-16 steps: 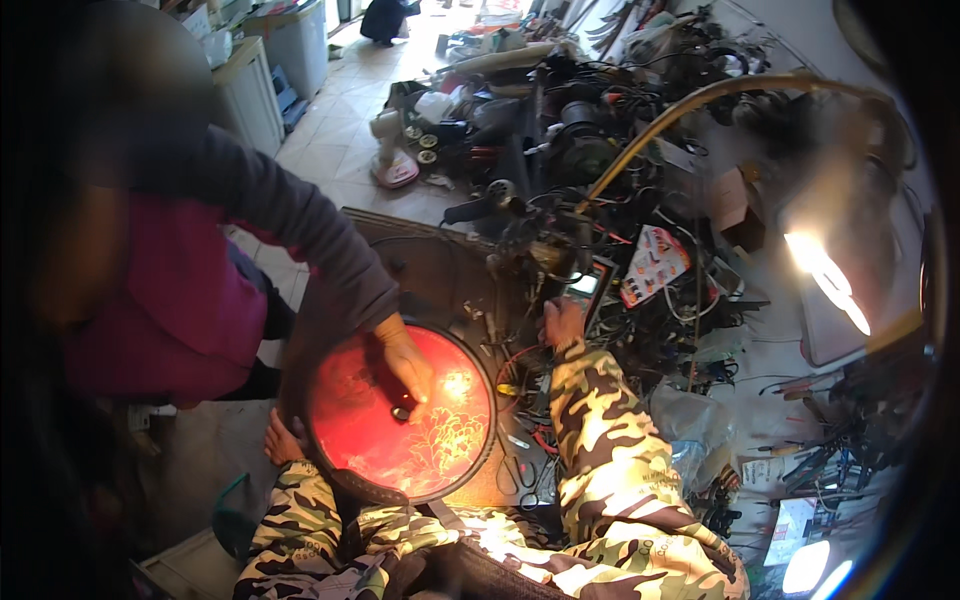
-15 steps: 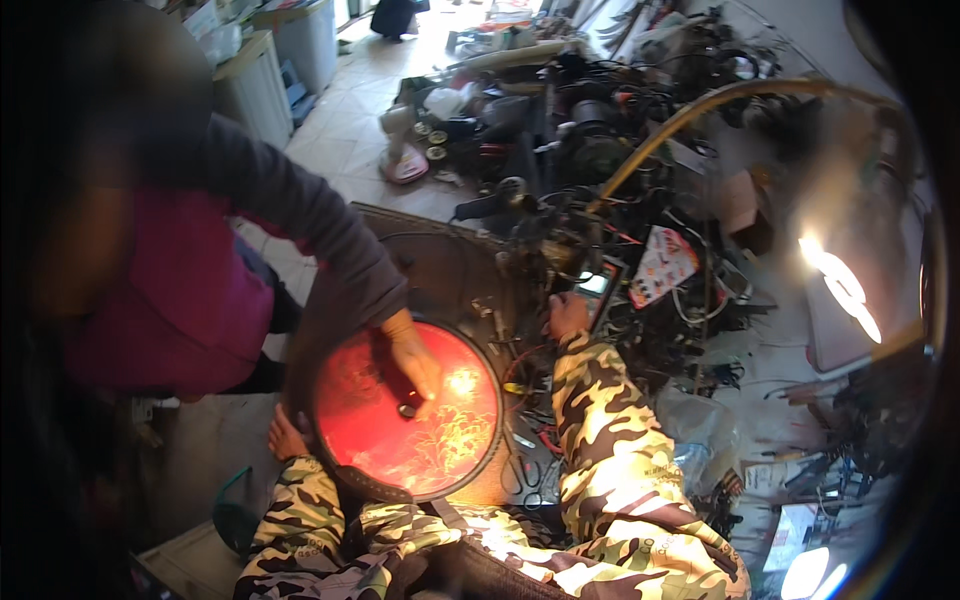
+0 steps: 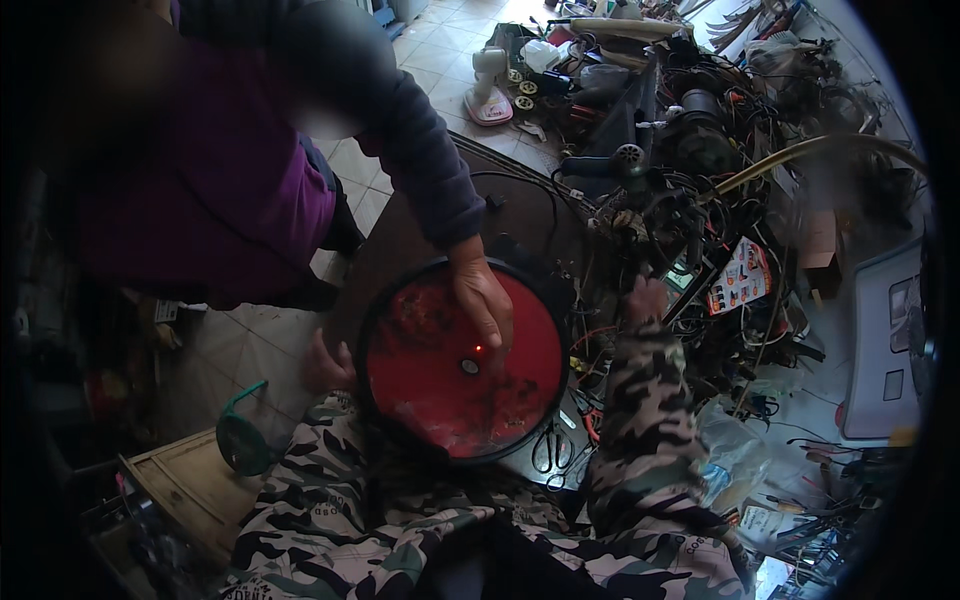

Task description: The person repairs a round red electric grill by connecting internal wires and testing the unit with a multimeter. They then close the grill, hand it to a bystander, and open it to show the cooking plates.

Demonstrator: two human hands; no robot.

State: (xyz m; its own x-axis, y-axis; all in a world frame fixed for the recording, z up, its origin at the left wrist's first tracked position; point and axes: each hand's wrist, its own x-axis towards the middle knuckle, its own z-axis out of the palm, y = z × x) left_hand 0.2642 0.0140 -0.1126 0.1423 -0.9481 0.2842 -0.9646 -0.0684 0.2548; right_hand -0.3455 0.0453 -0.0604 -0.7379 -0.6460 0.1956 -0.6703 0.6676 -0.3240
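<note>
Head view, looking down over a person in camouflage sleeves who sits at a dark work surface (image 3: 420, 240).

A round red disc with a black rim (image 3: 440, 385) lies flat at the centre of the picture, just in front of the person's chest. A small metal hub marks its middle.

The person's left hand (image 3: 328, 365) sits at the disc's nine o'clock edge, touching the rim. Its fingers curl down past the edge, so I cannot tell whether they grip or only rest there.

The person's right hand (image 3: 645, 298) is off the disc, out at about two o'clock from the hub, reaching into a heap of tangled wires and parts (image 3: 700, 200). It is seen from the back; whether those fingers pinch anything cannot be told.

A co-worker's hand (image 3: 482, 300), coming from a grey sleeve at twelve o'clock, lies palm down on the red face, fingers together and pointing toward the hub, their tips just beside it.

The left hand is the nearer of the wearer's two to the disc.

Scissors (image 3: 552, 448) lie at the disc's five o'clock. A green-rimmed object (image 3: 240, 440) sits at eight o'clock, near a wooden box (image 3: 185, 490).
</note>
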